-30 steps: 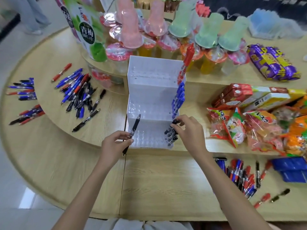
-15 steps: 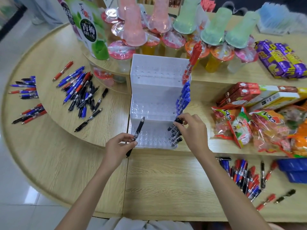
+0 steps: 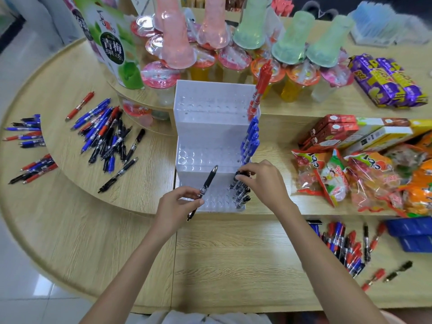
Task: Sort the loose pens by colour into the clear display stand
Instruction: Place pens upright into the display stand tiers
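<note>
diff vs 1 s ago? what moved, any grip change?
Left hand carried its black pen slightly right, further over the front tier of the display stand; grip unchanged. Right hand stayed pinching the rearmost slotted black pen. Stand, blue row, red pens and loose pile unmoved.

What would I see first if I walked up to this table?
The clear display stand in the middle, with red pens on its top step, blue pens below and black pens lowest, all along its right side. In front, the left hand holds a spare black pen while the right hand pinches one of the black pens. A jumbled pen pile lies to the stand's left.
</note>
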